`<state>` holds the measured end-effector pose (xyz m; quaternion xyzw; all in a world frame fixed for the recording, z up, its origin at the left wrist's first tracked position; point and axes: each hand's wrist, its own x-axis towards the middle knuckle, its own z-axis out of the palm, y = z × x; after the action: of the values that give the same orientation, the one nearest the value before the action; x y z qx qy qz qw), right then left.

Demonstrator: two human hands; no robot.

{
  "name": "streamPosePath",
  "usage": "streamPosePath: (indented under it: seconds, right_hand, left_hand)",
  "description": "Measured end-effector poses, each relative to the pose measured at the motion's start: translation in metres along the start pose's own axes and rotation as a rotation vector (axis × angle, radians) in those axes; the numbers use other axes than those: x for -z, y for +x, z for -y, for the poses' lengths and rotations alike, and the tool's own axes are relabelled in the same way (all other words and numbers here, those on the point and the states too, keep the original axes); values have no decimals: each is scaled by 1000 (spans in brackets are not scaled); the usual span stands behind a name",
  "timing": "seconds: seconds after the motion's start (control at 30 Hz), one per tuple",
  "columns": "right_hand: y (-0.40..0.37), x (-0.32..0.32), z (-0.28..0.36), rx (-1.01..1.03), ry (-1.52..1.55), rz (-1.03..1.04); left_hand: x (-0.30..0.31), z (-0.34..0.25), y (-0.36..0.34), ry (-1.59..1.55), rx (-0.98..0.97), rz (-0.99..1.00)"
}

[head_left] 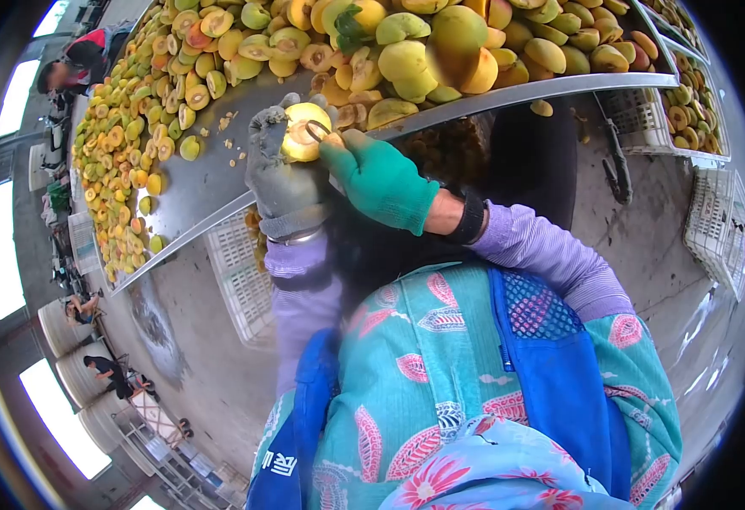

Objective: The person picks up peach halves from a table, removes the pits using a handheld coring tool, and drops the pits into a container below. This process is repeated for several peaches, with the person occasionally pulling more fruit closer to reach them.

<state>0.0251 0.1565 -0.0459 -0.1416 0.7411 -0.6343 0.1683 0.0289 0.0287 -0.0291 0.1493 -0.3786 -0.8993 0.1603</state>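
Metal worktable [206, 174] in a concrete-floored hall. Fruit half [297, 144]: at the table's near edge, cut face showing, held by the grey-gloved left hand [286, 177], fingers curled about it. Green-gloved right hand [385, 177] pinches a small curved tool [314, 130], tip at the fruit's centre. Step in hand, judged: working round the stone cavity; stone's presence unclear. Calls for steady left hold, controlled tip. Outward: heaped fruit [406, 66] beyond; white crate [240, 276] below the edge.

There are 2 gloves [389, 182], 1 held fruit half [300, 146], 1 tool [318, 123].
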Motion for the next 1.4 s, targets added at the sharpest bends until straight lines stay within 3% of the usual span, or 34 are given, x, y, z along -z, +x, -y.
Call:
streamPosePath:
  seconds: [0.2,0.27,0.37,0.4,0.47,0.6,0.7,0.8,0.83,0.9,1.03,1.1,1.2,1.23,1.27,1.3,1.33,1.4]
  right_hand:
    - [2,0,9,-94,302,42]
    - [2,-3,1,-18,235,0]
    - [5,-4,-10,72,188,21]
    - [5,-4,-11,98,183,39]
    - [2,-2,0,-31,286,76]
    - [3,21,21,-296,527,319]
    - [5,7,-5,-68,311,104]
    - [2,-4,-11,443,179,-271]
    - [5,-9,-15,442,170,-279]
    - [10,-15,-20,434,162,-307]
    - [-1,10,9,-53,414,76]
    - [-3,18,17,-193,486,189]
    - [-4,24,12,-231,626,283]
    - [-1,34,13,-213,470,307]
    - [6,44,13,-196,316,331]
    - [19,34,-18,250,146,176]
    - [18,21,-26,261,127,98]
    - [8,-6,-23,274,97,-68]
  left_hand:
    - [-13,10,-6,163,-200,105]
    - [-28,10,-16,206,-268,134]
    - [-15,0,-10,102,-118,235]
    - [-15,3,-8,146,-154,193]
    - [-18,11,-5,233,-223,107]
    - [-22,18,-8,197,-287,122]
    - [-19,27,-2,208,-313,192]
    - [-32,23,-4,339,-386,181]
    - [-34,21,-3,205,-318,179]
    - [-33,20,-2,222,-335,199]
    - [-33,20,-7,305,-351,170]
    - [-32,20,-6,302,-362,187]
    - [-30,22,-5,450,-414,273]
    - [-28,21,-6,526,-437,308]
    - [-29,12,-6,511,-254,316]
    - [-31,-2,-5,493,-73,322]
    - [-32,-10,-5,474,103,324]
    - [-29,-8,-4,883,-212,277]
